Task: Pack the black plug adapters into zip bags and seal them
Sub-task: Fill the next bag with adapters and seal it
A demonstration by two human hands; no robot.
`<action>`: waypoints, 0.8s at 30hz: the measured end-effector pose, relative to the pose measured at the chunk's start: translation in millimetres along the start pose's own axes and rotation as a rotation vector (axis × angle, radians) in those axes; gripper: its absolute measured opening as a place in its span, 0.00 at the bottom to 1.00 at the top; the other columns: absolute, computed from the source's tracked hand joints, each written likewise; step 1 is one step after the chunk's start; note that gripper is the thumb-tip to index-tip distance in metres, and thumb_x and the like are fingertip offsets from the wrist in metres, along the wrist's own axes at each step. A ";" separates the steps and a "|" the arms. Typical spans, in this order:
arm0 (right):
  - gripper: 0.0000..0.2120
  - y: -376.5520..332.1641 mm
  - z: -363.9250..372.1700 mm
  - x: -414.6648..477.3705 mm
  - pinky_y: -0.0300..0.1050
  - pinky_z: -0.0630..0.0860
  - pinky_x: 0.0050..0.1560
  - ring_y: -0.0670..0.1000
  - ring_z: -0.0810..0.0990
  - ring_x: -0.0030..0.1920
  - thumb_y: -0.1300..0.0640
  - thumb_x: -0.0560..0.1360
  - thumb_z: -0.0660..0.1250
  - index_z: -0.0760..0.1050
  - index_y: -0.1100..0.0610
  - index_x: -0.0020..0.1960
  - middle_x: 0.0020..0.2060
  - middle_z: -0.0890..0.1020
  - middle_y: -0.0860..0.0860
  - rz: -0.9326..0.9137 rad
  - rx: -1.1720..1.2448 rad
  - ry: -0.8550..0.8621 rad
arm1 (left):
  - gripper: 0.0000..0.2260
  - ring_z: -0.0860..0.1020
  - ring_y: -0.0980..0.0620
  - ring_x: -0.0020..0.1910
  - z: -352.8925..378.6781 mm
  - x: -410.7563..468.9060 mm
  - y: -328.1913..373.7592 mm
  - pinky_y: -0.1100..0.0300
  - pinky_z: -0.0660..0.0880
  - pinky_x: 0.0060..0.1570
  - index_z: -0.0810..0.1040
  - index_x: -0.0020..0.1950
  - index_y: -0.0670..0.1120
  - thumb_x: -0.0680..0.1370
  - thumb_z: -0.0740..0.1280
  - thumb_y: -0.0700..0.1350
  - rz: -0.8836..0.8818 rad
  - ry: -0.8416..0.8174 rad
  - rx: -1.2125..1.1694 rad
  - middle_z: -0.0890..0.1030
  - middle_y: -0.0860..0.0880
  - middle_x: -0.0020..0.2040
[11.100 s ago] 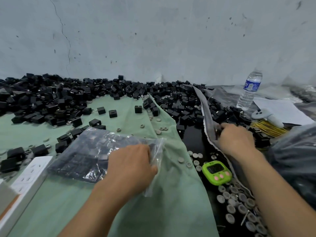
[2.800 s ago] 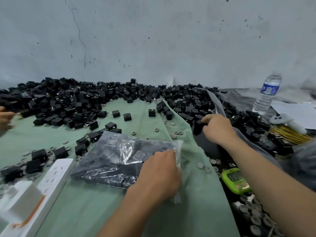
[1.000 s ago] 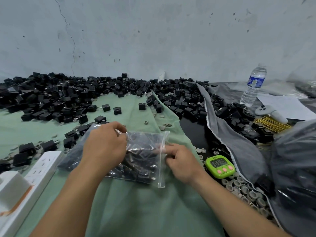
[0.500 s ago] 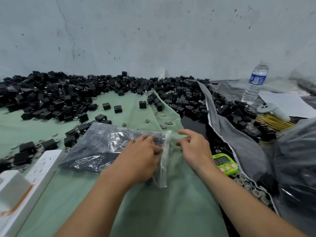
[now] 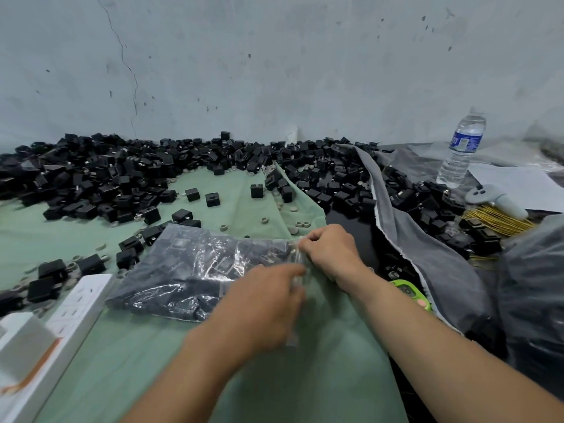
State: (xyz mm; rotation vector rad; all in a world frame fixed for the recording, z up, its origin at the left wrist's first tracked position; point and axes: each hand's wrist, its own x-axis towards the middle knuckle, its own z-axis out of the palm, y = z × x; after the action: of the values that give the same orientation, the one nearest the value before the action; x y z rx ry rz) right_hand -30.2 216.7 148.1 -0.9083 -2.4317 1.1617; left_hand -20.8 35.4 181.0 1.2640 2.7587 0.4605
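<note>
Pinches the right-end mouth of the zip bag (image 5: 195, 270), full of black plug adapters (image 5: 180, 244) on the middle of the counter (image 5: 348, 216), with the right hand (image 5: 329, 248), back from the far pile (image 5: 100, 178); left hand (image 5: 262, 306) alongside, blurred, grip unclear; sealing apparently starting.

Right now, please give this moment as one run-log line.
step: sealing; zip bag: filled, on green cloth; right hand: pinches bag mouth; left hand: at mouth, blurred

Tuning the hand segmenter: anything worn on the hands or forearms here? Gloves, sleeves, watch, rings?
Nothing worn shows. The left hand and right hand are bare: no gloves, no watch or band. The forearms are bare to the frame edge, no sleeves in view. The left hand is blurred, so a thin ring cannot be ruled out.
</note>
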 end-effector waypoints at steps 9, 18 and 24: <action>0.17 -5.9 3.7 -1.4 0.44 0.71 0.36 0.55 0.82 0.43 0.40 0.70 0.75 0.81 0.55 0.40 0.39 0.83 0.51 0.077 -0.083 -0.086 | 0.15 0.59 0.53 0.78 -13.9 7.8 -37.9 0.52 0.56 0.78 0.79 0.67 0.62 0.84 0.58 0.52 0.030 -0.022 -0.010 0.61 0.53 0.81; 0.06 -10.1 3.4 9.3 0.42 0.68 0.30 0.54 0.77 0.35 0.58 0.68 0.69 0.73 0.57 0.37 0.38 0.79 0.53 0.117 -0.022 -0.079 | 0.14 0.71 0.54 0.71 20.6 -10.4 -12.1 0.55 0.50 0.77 0.83 0.59 0.55 0.83 0.60 0.53 0.195 0.205 0.227 0.80 0.57 0.65; 0.03 -9.3 -1.6 8.7 0.42 0.73 0.29 0.53 0.79 0.35 0.58 0.69 0.67 0.75 0.58 0.39 0.37 0.79 0.53 0.123 -0.002 -0.103 | 0.22 0.78 0.50 0.51 17.5 -39.6 17.3 0.52 0.69 0.47 0.82 0.47 0.52 0.72 0.60 0.67 0.106 0.084 0.409 0.80 0.55 0.47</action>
State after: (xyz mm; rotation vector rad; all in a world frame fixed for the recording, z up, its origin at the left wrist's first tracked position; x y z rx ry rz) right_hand -39.8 218.9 156.2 -1.0364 -2.4877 1.2781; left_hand 21.2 20.5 167.2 1.5054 2.9682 -0.0566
